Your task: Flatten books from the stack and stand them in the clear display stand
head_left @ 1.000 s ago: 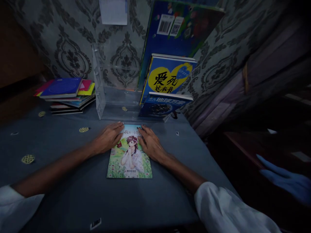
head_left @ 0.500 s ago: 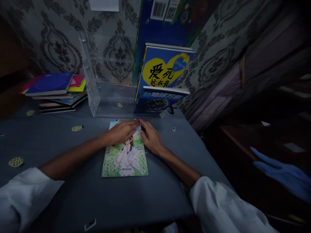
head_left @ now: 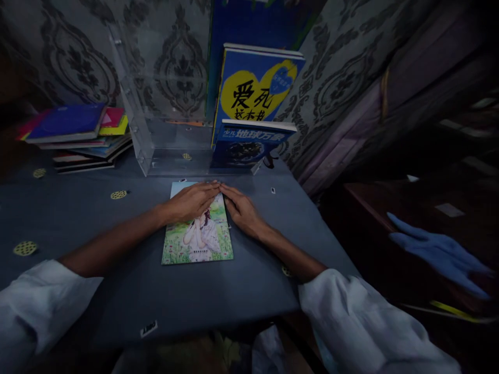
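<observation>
A thin illustrated book (head_left: 197, 240) with a girl on its cover lies flat on the dark grey table (head_left: 97, 228). My left hand (head_left: 191, 200) rests palm down across the book's upper half, fingers reaching its top right corner. My right hand (head_left: 240, 210) lies flat at the book's right edge, fingertips meeting the left hand's near the top corner. Neither hand grips the book. Just behind stands a clear acrylic book stand (head_left: 156, 135) holding a blue book with a yellow heart (head_left: 255, 88) and a lower dark blue book (head_left: 247, 145), both leaning at its right end.
A stack of coloured books (head_left: 78, 137) lies at the back left of the table. Patterned wallpaper runs behind. Small round yellow discs (head_left: 117, 195) dot the table. At the right, off the table, another person's blue-gloved hand (head_left: 436, 252) hovers over dark furniture.
My left hand slid right across the book's top until its fingertips met the right hand's. The view tilted down a little. The gloved hand moved up and left.
</observation>
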Available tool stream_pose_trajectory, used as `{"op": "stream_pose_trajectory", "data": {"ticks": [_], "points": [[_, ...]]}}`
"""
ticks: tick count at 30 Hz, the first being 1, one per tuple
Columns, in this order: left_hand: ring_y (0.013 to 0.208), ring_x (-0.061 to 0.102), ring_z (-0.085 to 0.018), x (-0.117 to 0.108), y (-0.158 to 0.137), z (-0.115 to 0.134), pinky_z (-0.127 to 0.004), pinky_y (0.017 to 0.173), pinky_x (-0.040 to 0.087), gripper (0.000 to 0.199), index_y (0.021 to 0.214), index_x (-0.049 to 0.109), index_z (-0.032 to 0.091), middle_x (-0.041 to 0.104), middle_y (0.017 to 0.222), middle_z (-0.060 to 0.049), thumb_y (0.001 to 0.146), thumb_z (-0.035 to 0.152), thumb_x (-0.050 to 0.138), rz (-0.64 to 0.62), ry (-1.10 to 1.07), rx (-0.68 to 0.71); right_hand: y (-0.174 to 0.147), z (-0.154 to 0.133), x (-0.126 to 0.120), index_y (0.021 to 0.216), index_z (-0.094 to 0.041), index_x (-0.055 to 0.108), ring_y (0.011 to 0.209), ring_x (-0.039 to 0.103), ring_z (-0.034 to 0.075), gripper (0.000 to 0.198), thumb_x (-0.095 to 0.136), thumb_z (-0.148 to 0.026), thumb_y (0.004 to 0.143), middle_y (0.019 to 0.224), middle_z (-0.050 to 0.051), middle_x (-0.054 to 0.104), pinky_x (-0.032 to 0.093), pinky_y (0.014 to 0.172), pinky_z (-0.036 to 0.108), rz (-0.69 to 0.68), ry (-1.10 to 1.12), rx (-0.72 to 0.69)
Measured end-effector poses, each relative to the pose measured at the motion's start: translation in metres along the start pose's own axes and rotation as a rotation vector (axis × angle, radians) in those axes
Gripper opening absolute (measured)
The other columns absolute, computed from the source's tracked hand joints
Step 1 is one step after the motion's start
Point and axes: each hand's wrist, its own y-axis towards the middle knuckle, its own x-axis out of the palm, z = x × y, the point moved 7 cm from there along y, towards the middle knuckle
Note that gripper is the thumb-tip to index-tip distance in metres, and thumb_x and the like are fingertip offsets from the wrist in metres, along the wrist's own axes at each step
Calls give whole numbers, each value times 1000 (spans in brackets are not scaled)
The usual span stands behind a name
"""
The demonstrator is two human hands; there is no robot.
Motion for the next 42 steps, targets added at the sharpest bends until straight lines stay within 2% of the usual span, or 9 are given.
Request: {"op": "stream_pose_trajectory", "data": {"ticks": [5, 12, 17, 21, 29, 35, 42], "points": [[146, 39, -22, -1, -13, 12, -40, 120, 34, 48, 146, 49, 15, 42, 158, -10, 105, 34, 32, -45, -68, 15, -17, -15, -3, 144, -19, 54, 141, 47, 25, 52, 40, -14, 95, 150, 11, 52, 38, 119, 52, -30, 25, -10], [144, 43, -26, 2, -33, 36, -45, 120, 33, 50, 145, 50, 10, 47, 154, -14, 104, 35, 35, -61, -169, 70, -53, -40, -8, 147, -26, 52, 143, 44, 23, 53, 42, -14, 96, 152, 6, 51, 35, 121, 51, -52, 83, 23], [146, 40, -25, 2, -52, 59, -46, 121, 33, 46, 145, 51, 19, 47, 155, -8, 105, 35, 36, -51, -198, 91, -80, -61, -8, 149, -24, 48, 143, 44, 24, 55, 41, -12, 96, 154, 8, 48, 36, 120, 52, -69, 96, 30], [145, 41, -23, -1, -69, 83, -41, 122, 32, 45, 144, 52, 15, 47, 154, -11, 105, 32, 35, -48, -181, 142, -104, -78, -8, 151, -21, 45, 143, 44, 24, 55, 42, -12, 97, 155, 11, 47, 39, 119, 50, -83, 70, 27], [143, 44, -23, -4, -98, 117, -41, 121, 35, 44, 145, 50, 14, 48, 153, -12, 105, 29, 38, -23, -141, 217, -146, -100, -5, 155, -23, 37, 145, 42, 22, 56, 40, -13, 100, 157, 11, 44, 40, 118, 46, -91, 6, 0], [140, 49, -20, -6, -96, 112, -38, 118, 39, 43, 145, 50, 17, 51, 151, -10, 107, 31, 35, 1, -102, 200, -137, -98, -3, 155, -21, 37, 143, 44, 23, 55, 40, -14, 101, 153, 13, 49, 38, 120, 48, -106, -84, -48], [141, 48, -20, -4, -76, 72, -36, 119, 38, 45, 142, 53, 14, 52, 150, -12, 107, 33, 32, 46, -97, 139, -96, -78, 4, 152, -20, 42, 142, 47, 25, 53, 39, -16, 100, 149, 14, 53, 40, 118, 51, -93, -208, -129]]}}
